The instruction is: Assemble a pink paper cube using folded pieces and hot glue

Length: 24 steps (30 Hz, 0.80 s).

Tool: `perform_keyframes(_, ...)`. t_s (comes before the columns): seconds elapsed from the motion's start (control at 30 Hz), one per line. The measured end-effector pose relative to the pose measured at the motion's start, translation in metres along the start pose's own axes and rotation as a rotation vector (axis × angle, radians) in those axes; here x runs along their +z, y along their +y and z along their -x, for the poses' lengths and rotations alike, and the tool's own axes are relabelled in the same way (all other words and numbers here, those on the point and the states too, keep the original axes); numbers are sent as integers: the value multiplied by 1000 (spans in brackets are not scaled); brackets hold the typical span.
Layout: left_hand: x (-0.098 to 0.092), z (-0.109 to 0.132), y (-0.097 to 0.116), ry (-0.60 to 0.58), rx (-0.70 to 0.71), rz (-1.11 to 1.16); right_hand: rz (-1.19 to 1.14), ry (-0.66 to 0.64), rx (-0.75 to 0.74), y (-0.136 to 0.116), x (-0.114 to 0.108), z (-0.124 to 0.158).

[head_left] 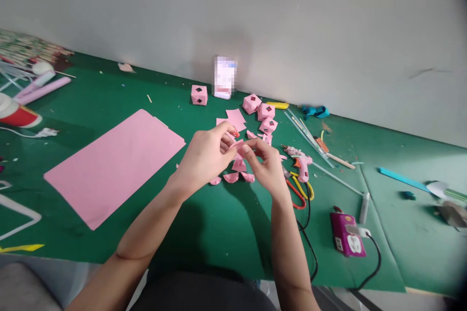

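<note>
Four pink boxes [199, 95], glue gun [302, 164] near right hand [265, 165]

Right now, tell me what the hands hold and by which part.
A small pink paper: the left hand has its left end, the right hand its right end. The exact grip is partly hidden.

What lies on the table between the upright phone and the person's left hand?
In the head view, flat pink paper pieces lie on the green table between the phone and the left hand.
</note>
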<state>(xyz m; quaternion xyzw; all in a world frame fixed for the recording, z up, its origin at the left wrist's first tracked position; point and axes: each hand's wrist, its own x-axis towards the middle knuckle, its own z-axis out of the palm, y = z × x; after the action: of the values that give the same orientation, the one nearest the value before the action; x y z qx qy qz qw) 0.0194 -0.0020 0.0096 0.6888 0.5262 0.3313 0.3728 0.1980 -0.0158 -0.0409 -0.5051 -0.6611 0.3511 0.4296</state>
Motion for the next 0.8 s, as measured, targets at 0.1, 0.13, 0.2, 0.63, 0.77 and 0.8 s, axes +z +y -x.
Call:
perform_keyframes(0.1,5,0,-2,-7,10,-8,71,63,-77,0,4,-1)
perform_keyframes(0.13,7,-1,-3,-5,15,-8,92,93,-97,1,6,-1)
perform_keyframes(0.2,8,-2,-4,18,26,-15,116,140,-103,2,9,-1)
perform_keyframes(0.63,9,-6,-8,-2,2,-130,186,158,-85,3,7,0)
perform_keyframes(0.77,9,-7,-8,22,6,-166,233,143,-90,5,5,0)
perform_keyframes(0.8,9,-7,-8,30,9,-168,242,141,-83,5,4,0)
